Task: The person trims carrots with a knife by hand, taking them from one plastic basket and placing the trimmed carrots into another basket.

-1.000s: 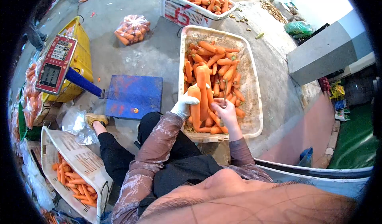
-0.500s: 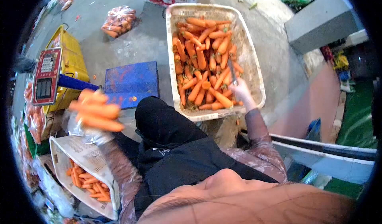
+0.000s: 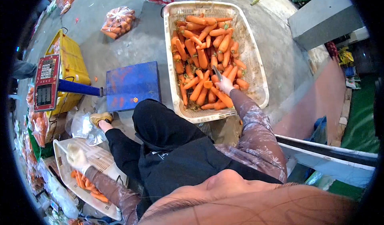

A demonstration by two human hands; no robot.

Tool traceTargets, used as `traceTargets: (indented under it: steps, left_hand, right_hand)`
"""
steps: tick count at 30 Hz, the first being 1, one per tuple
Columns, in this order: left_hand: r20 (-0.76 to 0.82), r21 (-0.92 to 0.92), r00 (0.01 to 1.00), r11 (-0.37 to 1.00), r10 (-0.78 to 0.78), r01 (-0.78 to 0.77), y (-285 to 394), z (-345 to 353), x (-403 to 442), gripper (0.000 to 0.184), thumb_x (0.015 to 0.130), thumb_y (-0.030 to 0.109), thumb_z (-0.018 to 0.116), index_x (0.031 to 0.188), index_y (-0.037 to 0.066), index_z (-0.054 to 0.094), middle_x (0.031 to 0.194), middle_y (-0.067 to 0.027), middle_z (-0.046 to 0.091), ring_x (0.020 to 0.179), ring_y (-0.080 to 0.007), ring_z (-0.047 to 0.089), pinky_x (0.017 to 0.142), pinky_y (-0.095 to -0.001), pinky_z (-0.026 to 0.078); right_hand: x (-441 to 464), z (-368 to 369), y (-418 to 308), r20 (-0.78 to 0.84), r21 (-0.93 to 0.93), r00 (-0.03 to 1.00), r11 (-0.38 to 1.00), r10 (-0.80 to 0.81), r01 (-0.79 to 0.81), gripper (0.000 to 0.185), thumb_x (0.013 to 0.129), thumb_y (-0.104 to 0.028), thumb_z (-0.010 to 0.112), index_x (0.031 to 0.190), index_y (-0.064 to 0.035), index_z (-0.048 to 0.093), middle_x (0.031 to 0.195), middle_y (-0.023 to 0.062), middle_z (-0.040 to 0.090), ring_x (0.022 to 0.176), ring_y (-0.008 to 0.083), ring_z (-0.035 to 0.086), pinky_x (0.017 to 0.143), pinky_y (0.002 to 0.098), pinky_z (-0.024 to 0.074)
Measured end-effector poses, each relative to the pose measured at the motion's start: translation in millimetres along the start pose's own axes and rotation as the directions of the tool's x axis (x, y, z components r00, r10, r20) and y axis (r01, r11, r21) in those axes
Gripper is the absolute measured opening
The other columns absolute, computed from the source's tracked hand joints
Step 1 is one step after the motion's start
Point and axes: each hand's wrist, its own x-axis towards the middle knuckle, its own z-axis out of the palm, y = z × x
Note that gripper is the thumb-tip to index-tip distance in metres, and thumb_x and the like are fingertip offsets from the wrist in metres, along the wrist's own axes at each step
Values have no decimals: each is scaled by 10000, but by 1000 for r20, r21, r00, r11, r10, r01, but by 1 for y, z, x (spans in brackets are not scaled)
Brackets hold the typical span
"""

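My right hand [image 3: 225,85] is closed round a knife [image 3: 217,72], its blade pointing up and left over the carrots [image 3: 203,59] in the large white crate [image 3: 259,61]. Some of the carrots in that crate still have green at their tops. On the other side, my left hand [image 3: 78,159] hangs over a second white basket [image 3: 105,155]. It is smeared by motion and looks pale, perhaps gloved, and no carrots show in it. Beneath my left forearm, more carrots [image 3: 89,186] lie in that basket, partly hidden by the sleeve.
A blue platform scale [image 3: 134,83] with a red display [image 3: 46,83] stands before my knees. Behind the display is a yellow crate [image 3: 76,59]. A tied bag of carrots [image 3: 118,22] sits on the floor. At the right stands a grey block [image 3: 326,15].
My left hand has moved down and left over the basket, and the bunch of carrots it held is no longer in it. My right hand has shifted left with the knife.
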Motion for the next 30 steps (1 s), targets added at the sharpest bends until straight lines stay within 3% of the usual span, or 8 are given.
traceTargets:
  steps: [4, 5, 8, 14, 17, 20, 24, 30]
  left_hand:
    - [498, 209, 764, 912, -410, 353, -121, 80, -54, 386, 882, 181, 523, 1170, -73, 484, 925, -90, 538, 785, -166, 499, 718, -300, 420]
    - [693, 195, 486, 788, -532, 584, -156, 89, -51, 344, 879, 168, 521, 1127, -70, 489, 897, -64, 495, 771, -152, 476, 703, -292, 412]
    - [617, 264, 341, 595, -709, 759, -233, 156, -150, 305, 873, 170, 533, 1070, -62, 542, 830, -66, 525, 730, -160, 510, 684, -299, 455]
    - [201, 680, 157, 253, -967, 688, -372, 158, -227, 595, 795, 362, 657, 1174, -47, 451, 1030, -189, 554, 834, -276, 583, 784, -382, 494]
    - [-89, 863, 175, 12, -981, 506, -392, 147, -262, 984, 678, 568, 744, 1314, -32, 293, 1185, -271, 484, 963, -363, 565, 872, -470, 449]
    - [288, 744, 81, 276, -954, 608, -404, 141, -270, 719, 736, 390, 750, 1235, -17, 430, 1151, -195, 538, 1060, -321, 533, 947, -440, 418]
    - [351, 842, 229, 413, -908, 348, -367, 155, -255, 326, 728, 120, 679, 1013, 27, 550, 895, -74, 592, 805, -191, 603, 729, -304, 518]
    - [656, 721, 262, 691, -708, 59, -362, 151, -260, 486, 662, 81, 705, 1122, 42, 551, 952, -16, 597, 869, -115, 561, 806, -268, 462]
  right_hand:
    - [-2, 30, -5, 157, 182, 945, 932, 287, -314, 475, 790, -238, 691, 1206, -122, 493, 749, 84, 632, 550, 186, 596, 463, 351, 484]
    - [7, 36, 6, 153, 296, 957, 913, 246, -282, 366, 811, -218, 662, 1129, -77, 545, 691, 59, 603, 509, 178, 556, 438, 346, 459]
    - [31, 51, 7, -177, 233, 957, 955, 229, -185, 237, 821, -203, 641, 998, -50, 600, 605, 26, 548, 481, 170, 514, 417, 337, 435]
    - [-61, -45, -77, 191, 971, 979, 130, 70, -198, 115, 870, -163, 612, 925, -113, 524, 763, 24, 577, 470, 70, 463, 412, 206, 372]
    - [-134, -55, -107, 232, 874, 930, 481, -286, -70, 184, 934, -194, 528, 1073, -78, 566, 816, 52, 620, 468, 58, 469, 385, 203, 351]
    - [-128, -85, -95, 383, 788, 824, 613, -418, -55, 293, 966, -218, 466, 1149, -12, 567, 927, 87, 665, 460, 52, 454, 396, 191, 337]
    - [-25, -69, -30, -200, 338, 962, 935, 186, -110, 250, 788, -250, 720, 727, -82, 545, 609, 14, 546, 450, 81, 463, 408, 256, 354]
    - [53, 10, 50, -505, -214, 841, 916, 192, -338, 533, 688, -439, 744, 885, 40, 619, 850, 192, 675, 778, 302, 668, 685, 384, 519]
